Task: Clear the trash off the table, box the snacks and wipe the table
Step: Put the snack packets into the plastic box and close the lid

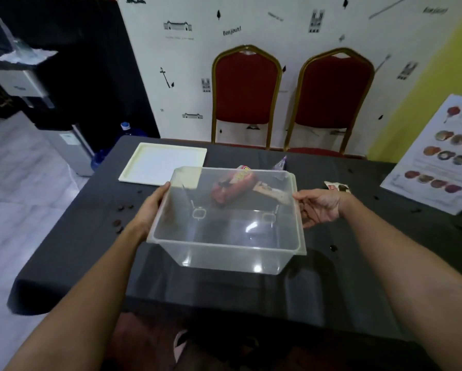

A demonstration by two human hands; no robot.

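I hold the clear box (224, 236) by its two short sides, raised off the dark table (63, 263) and tipped with its open top toward me; my left hand (154, 207) clasps the left rim, thumb along the edge and fingers hidden below, while my right hand (320, 207) curls its fingers under the right rim with the thumb on top. Through the far wall a red snack packet (232, 187) and a beige wrapper (270, 192) show blurred; the cream lid (165, 163) lies flat at the far left, a small wrapper (337, 186) just beyond my right hand, and dark crumbs (122, 208) are scattered on the cloth.
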